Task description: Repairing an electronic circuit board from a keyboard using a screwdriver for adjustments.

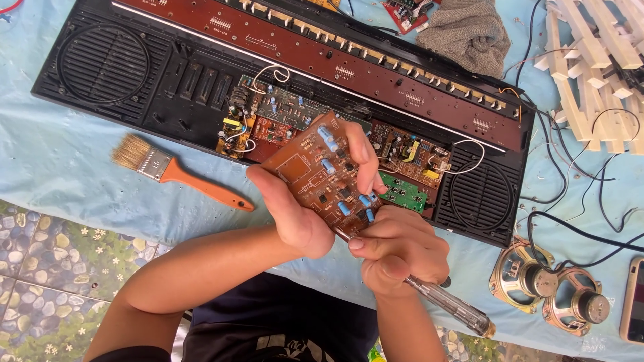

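My left hand (295, 211) grips a brown circuit board (315, 171) studded with blue capacitors and small black parts, tilted above the open keyboard case (121, 74). Fingers wrap its upper right edge near the middle. My right hand (396, 251) is closed around a screwdriver with a clear handle (456, 308), its shaft pointing up to the board's lower edge. Under the board, more circuit boards (282, 110) and a green board (402, 191) lie inside the black case, with white wires looping over them.
An orange-handled paintbrush (181, 174) lies on the light blue cloth left of my hands. Two loose round speakers (550, 288) sit at the right, beside black cables (590, 234) and a phone edge (634, 302). A grey rag (466, 30) and white keys (597, 60) lie at the back right.
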